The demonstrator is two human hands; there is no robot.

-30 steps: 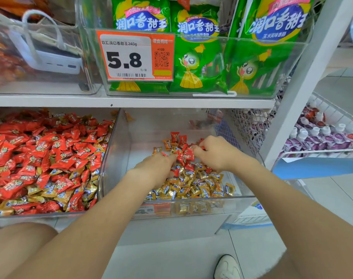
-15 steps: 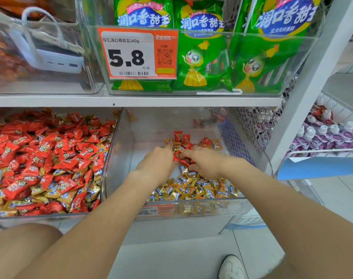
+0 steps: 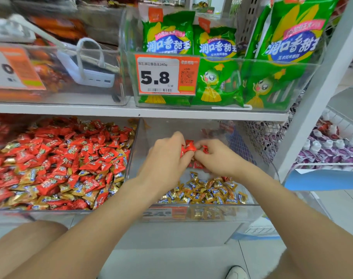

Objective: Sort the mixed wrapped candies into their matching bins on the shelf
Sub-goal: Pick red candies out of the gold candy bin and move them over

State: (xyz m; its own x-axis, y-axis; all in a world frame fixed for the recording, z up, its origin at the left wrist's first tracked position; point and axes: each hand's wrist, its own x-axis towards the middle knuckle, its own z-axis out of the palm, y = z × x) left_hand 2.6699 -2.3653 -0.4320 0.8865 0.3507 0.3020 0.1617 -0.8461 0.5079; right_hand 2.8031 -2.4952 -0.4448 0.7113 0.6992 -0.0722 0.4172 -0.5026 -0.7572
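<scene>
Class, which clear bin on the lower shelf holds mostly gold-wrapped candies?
The right bin, where the left hand and right hand grip red candies; the left bin is heaped mostly with red ones.

Candy bin point(image 3: 30, 214) left of second bin point(image 3: 244, 211), snack bags point(image 3: 167, 43) on shelf point(image 3: 171, 113) above

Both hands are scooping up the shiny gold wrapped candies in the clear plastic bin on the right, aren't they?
Not gold. In the head view, the left hand and right hand hold red wrapped candies in the clear plastic bin on the right.

Green snack bags point(image 3: 215, 81) stand behind a 5.8 price tag point(image 3: 157, 77); purple pouches point(image 3: 332, 153) lie at right.
</scene>
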